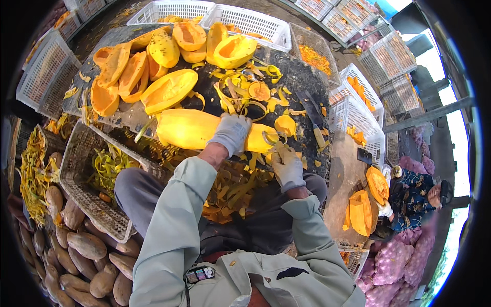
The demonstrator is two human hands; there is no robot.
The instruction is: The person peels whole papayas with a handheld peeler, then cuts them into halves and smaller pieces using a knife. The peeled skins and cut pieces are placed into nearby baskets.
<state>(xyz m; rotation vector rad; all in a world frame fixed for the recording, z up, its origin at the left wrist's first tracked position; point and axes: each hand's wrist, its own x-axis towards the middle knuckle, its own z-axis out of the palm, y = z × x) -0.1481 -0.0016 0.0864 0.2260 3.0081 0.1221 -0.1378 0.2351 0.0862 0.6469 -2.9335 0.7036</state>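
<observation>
A long peeled orange squash (188,128) lies across the near edge of the dark work board (264,57). Pressed down over its middle is my left hand (232,134) in a pale work glove. My right hand (287,167), gloved too, grips a peeler (273,139) whose curved metal part meets the squash's right end; its handle is hidden by my fingers. Behind the squash sit several peeled squash halves (168,90), hollowed out, beside a heap of peel strips (238,90). A knife with a wooden handle (319,136) rests on the board to the right.
Peelings (234,188) hang and pile between my knees. A dirty plastic crate (115,220) stands at left, near unpeeled squashes (86,245). White crates (245,25) line the board's far side. At right, a person (414,195) handles a cut squash (378,184) by a wooden board (339,169).
</observation>
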